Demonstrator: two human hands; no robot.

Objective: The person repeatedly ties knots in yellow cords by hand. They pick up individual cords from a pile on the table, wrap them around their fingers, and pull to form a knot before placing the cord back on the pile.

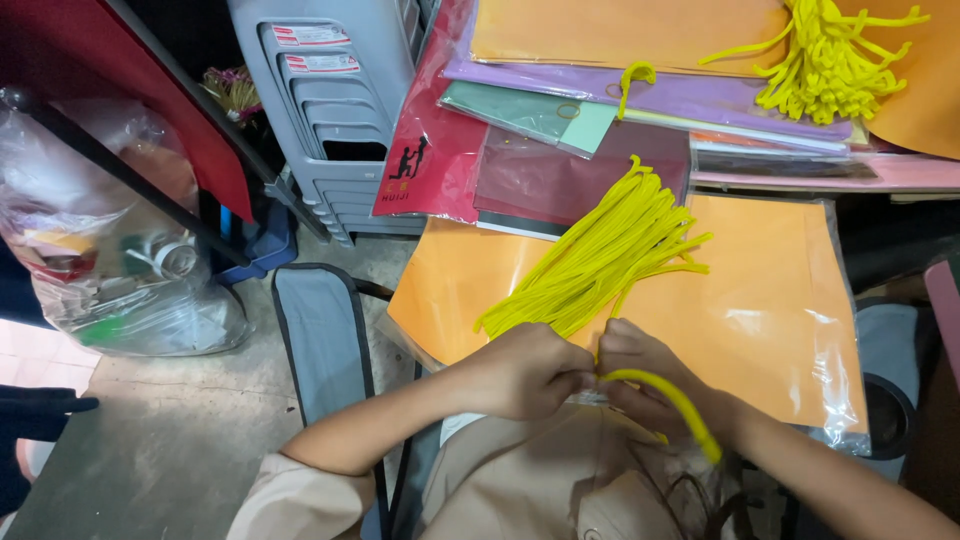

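Both hands meet over the near edge of the orange sheet [770,300], the left hand [530,370] and right hand [645,375] each pinched shut on one yellow pipe cleaner [670,395] to bend it, the bundle [600,260] lying just beyond within reach.

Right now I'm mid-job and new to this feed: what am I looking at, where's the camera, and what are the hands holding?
This is one view from a camera worn on a person's head, looking down. There is no machine, just two bare hands. The left hand and right hand meet on a bent yellow pipe cleaner. Just beyond them a bundle of yellow pipe cleaners lies on an orange paper pack. More coloured paper sheets are piled behind. Stacked grey chairs stand at left.
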